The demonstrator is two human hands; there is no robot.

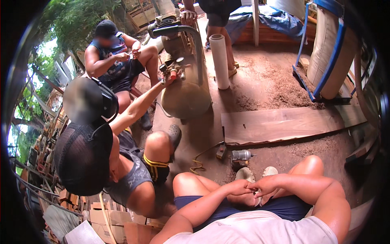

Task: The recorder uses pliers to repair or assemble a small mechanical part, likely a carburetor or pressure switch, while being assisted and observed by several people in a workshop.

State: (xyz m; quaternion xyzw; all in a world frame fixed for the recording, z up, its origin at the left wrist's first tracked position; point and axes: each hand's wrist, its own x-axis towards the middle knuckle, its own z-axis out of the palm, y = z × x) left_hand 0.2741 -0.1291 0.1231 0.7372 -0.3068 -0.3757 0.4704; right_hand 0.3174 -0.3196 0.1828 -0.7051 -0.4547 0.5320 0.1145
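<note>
I sit with my forearms across my lap, and my two hands meet between my knees. My left hand (239, 187) has its fingers drawn together against the fingertips of the other hand; anything small between them cannot be made out. My right hand (266, 184) reaches in from the right, its thumb and fingers somewhat apart, one finger pointing down. Below and behind the hands are my perforated light sandals (245, 174). Just beyond my feet a cordless drill (241, 155) rests on the floor, its bit toward the right, touched by neither hand.
An air compressor (187, 95) stands ahead; a person in a mesh cap (83, 158) reaches to its gauges. Another person (107, 61) sits behind, and a third stands near a white roll (219, 61). A wide wooden board (280, 124) lies beyond the drill, near a blue-framed dust collector (331, 53).
</note>
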